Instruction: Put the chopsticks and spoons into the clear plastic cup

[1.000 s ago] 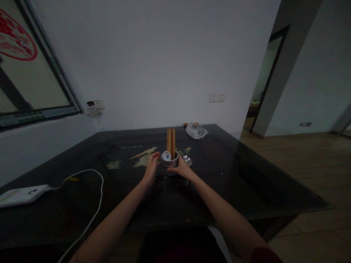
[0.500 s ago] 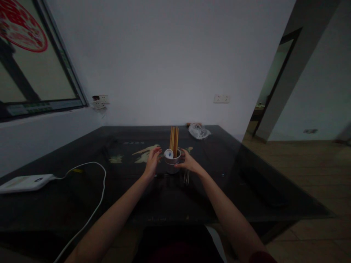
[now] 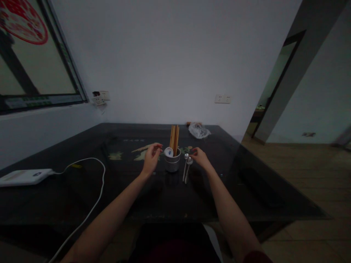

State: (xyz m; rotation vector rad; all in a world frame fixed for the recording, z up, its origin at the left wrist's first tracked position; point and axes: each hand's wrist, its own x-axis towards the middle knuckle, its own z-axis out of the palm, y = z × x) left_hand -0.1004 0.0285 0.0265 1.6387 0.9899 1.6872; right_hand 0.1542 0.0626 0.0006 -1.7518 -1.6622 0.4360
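A metal cup (image 3: 172, 165) stands upright on the dark table, with several wooden chopsticks (image 3: 174, 138) rising out of it. Beside the chopsticks a white ceramic spoon (image 3: 169, 152) with a blue mark rests at the rim. My left hand (image 3: 151, 157) hovers just left of the cup, its fingers loosely curved and apart, holding nothing. Two metal spoons (image 3: 187, 168) lie side by side right of the cup, bowls pointing away from me. My right hand (image 3: 200, 157) is open at the bowls' right; whether a fingertip touches one I cannot tell.
A crumpled clear plastic bag (image 3: 199, 130) lies at the table's back edge by the wall. On the left sits a white power bank (image 3: 26, 177), its white cable (image 3: 102, 190) curving toward me. A dark flat object (image 3: 260, 188) lies at right.
My right hand has moved off the cup to the right, uncovering the bowls of the metal spoons. The left hand has stayed nearly where it was beside the cup.
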